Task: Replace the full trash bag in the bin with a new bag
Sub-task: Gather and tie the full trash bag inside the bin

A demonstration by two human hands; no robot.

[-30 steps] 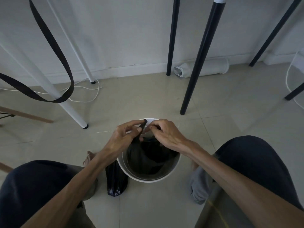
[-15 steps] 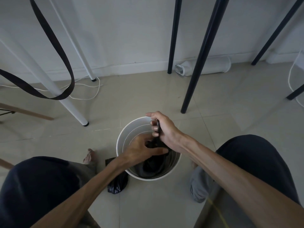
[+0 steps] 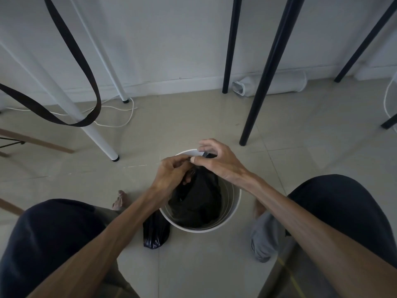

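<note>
A round white bin stands on the tiled floor between my knees. A crumpled black bag hangs down inside it. Both hands meet above the bin's far rim. My left hand pinches the bag's top edge with closed fingers. My right hand pinches the same edge at thumb and forefinger, its other fingers spread over the rim. A second black bag, knotted and full, lies on the floor against the bin's left side, partly hidden by my left forearm.
A white table leg stands to the left and a black leg just behind the bin on the right. A dark strap loops down at upper left. White cable runs along the wall. A foot rests left of the bin.
Half a second ago my left hand was down inside the bin on the bag. It has risen to the far rim beside my right hand, and the bag's top edge is pulled up.
</note>
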